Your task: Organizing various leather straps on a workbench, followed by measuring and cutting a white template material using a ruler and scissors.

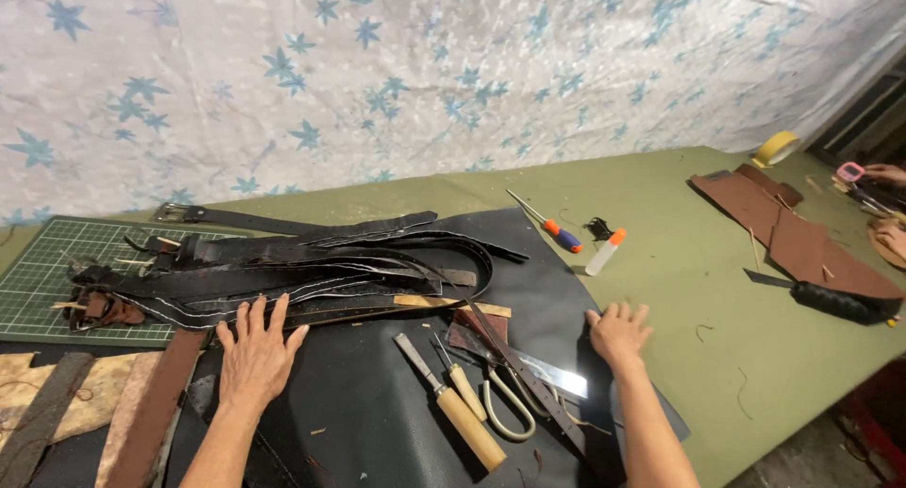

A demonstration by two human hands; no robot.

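My left hand (255, 348) lies flat, fingers spread, on a large black leather sheet (377, 403), its fingertips against a pile of black leather straps and belts (302, 266). My right hand (618, 330) rests palm down, fingers apart, at the sheet's right edge. Neither hand holds anything. Between the hands lie two wooden-handled tools (462, 412), scissors with pale handles (505, 403), a metal ruler (547, 370) and a thin dark strap (519, 365).
A green cutting mat (47, 261) sits at the left. On the green table cover (698, 271) lie a screwdriver (552, 226), a small glue bottle (605, 252), brown leather pieces (793, 238), a black-handled knife (830, 301) and a tape roll (776, 148). Another person's hands (887, 205) work at far right.
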